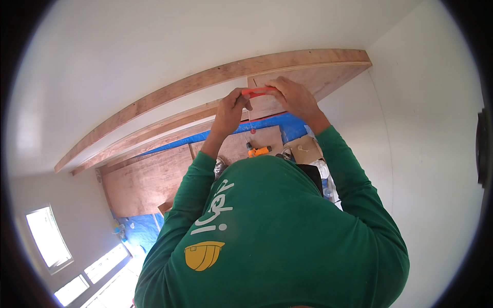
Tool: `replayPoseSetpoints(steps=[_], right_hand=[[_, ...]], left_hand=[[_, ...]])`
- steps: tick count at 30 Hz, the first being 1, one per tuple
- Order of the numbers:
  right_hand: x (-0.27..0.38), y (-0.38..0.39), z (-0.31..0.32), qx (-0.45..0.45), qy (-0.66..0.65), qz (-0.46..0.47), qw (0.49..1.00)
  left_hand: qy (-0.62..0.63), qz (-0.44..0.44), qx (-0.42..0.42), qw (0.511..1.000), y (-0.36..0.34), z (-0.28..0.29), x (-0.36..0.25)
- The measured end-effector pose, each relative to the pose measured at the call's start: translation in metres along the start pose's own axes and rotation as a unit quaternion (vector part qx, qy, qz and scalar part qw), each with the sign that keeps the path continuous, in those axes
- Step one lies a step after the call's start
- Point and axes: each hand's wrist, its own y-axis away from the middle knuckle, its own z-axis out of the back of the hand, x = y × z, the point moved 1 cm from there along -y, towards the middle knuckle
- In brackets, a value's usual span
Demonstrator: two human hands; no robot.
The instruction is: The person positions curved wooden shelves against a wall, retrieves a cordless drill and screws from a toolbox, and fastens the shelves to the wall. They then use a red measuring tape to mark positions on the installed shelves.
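Note:
Both my arms reach up and forward to a slim red piece [258,92] with a gap along its middle, possibly plastic; its exact kind I cannot make out. My left hand [229,114] pinches its left end between curled fingers. At the other end, my right hand [299,100] has its fingers bent round it. A thin pale line seems to hang below my left fingers, with a small red object [253,131] near its lower end. Just behind my hands is a plywood panel [321,82] on a wooden frame, whose long front beam [221,77] runs along the white surface.
Below lie an orange power drill [259,151], plywood sheets [146,179] and blue tarpaulin [295,127]. An open cardboard box [306,150] stands near my feet. A white wall [421,128] rises on the right; windows [49,237] are at lower left.

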Motion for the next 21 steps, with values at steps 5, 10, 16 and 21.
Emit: replayPoseSetpoints(steps=[5, 10, 16, 21], right_hand=[[0.026, 0.000, 0.014, 0.078, 0.072, -0.013, 0.994], [0.039, 0.001, 0.010, 0.019, 0.158, 0.014, 0.987], [0.003, -0.013, -0.025, -0.083, 0.011, 0.070, 0.994], [-0.017, -0.029, -0.043, -0.164, -0.081, 0.131, 0.974]], left_hand=[[0.064, -0.063, -0.020, 0.996, 0.000, -0.002, -0.006], [0.117, -0.029, 0.012, 0.993, 0.007, -0.012, 0.004], [0.013, -0.012, 0.059, 0.998, 0.012, 0.004, 0.019], [-0.114, 0.010, 0.010, 0.993, 0.025, 0.041, 0.036]])
